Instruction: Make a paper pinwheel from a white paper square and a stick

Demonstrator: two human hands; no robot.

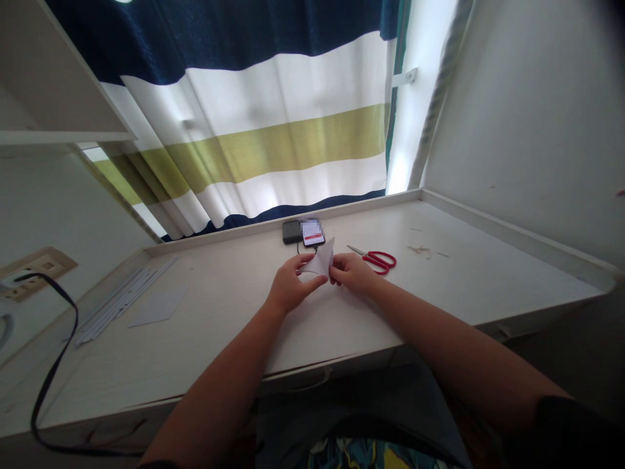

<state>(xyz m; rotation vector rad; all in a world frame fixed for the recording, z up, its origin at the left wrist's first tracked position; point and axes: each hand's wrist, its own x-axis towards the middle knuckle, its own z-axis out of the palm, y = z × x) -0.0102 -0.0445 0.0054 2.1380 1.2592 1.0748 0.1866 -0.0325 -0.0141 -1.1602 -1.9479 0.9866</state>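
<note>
A small folded piece of white paper (321, 260) is held up between my two hands over the middle of the desk. My left hand (293, 281) grips its left side, with the thumb along the lower edge. My right hand (352, 272) pinches the paper's right edge; some of its fingers are hidden behind the paper. Just beyond the paper lies a phone (313, 232) with a lit screen and a cable at its lower end. Scissors with red handles (381, 260) rest right of my right hand, blades pointing to the far left.
Beside the phone is a dark box-shaped device (291, 232). White paper strips (127, 299) and a flat paper sheet (159, 309) lie on the left. Small scraps (418, 249) are scattered to the right. A black cable (73, 326) hangs from the wall socket. A raised rim borders the desk (234, 293).
</note>
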